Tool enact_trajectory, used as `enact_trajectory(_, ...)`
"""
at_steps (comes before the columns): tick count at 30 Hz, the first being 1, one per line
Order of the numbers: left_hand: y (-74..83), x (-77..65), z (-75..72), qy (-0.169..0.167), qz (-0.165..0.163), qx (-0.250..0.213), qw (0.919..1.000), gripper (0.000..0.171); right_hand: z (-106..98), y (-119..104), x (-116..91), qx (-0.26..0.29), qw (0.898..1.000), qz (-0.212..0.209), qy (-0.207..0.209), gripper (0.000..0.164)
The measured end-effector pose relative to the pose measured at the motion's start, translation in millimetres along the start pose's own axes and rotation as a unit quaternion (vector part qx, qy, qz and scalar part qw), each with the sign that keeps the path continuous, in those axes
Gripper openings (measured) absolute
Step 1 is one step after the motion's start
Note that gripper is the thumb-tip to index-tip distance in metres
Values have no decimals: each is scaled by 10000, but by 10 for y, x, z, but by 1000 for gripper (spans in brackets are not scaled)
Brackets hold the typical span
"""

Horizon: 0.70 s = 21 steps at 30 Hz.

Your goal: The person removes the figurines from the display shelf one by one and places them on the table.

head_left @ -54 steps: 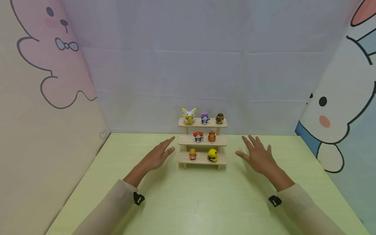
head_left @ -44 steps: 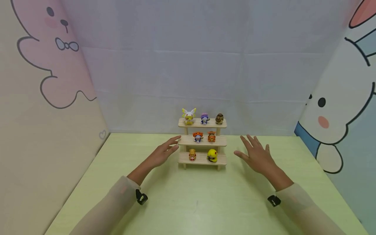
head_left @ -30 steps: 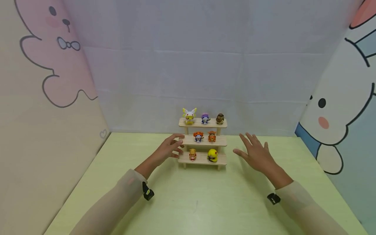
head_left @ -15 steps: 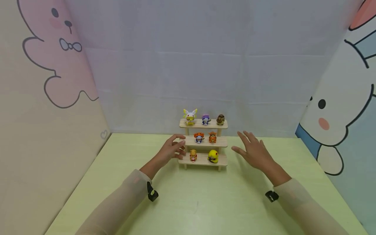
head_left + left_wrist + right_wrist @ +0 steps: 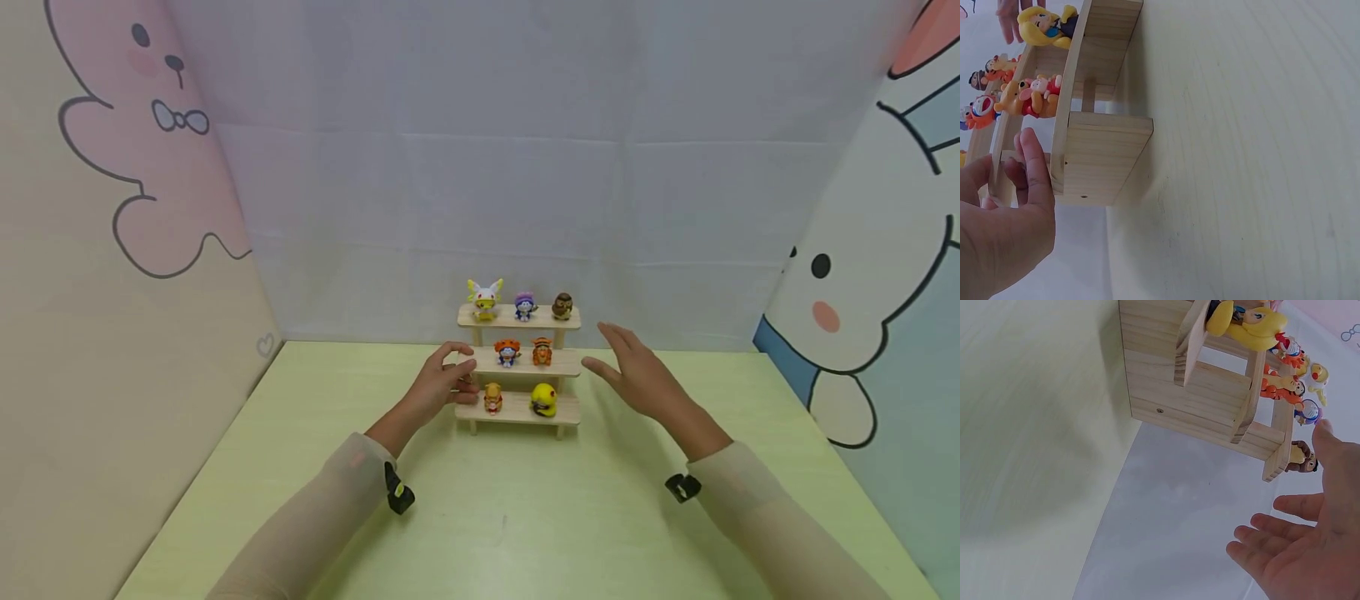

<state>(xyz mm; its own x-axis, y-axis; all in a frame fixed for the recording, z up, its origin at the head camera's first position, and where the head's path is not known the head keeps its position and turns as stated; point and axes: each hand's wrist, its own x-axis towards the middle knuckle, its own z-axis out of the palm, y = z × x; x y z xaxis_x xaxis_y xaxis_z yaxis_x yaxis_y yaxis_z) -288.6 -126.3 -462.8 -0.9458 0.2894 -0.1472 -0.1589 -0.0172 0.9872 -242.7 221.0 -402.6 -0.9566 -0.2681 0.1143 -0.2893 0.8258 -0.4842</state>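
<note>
Probably best to brace the wooden stand (image 5: 519,408) evenly on the worktop (image 5: 510,508): first with the left hand (image 5: 432,388), curled at its left end (cannot tell whether gripping), without jostling the figurines (image 5: 543,400) along its tiers, then with the right hand (image 5: 645,380), released just beside its right end.

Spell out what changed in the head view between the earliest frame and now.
The left grip moved rightward to the left end of the wooden shelf, fingers now curled there; whether it has firm hold, I can't tell. The right grip moved leftward and slightly forward, fingers less spread, holding nothing. Shelf and all seven figures stayed put.
</note>
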Motion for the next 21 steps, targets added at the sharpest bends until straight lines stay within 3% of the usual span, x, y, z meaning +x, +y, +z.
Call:
enact_trajectory(12,-14,10,5,-68,-22,-264,9996,38,-53,-93,236,911,9940,-264,538,71)
enact_trajectory(21,-30,-3,10,-65,11,-347,9994,35,-40,-132,405,1287,9880,-174,836,66)
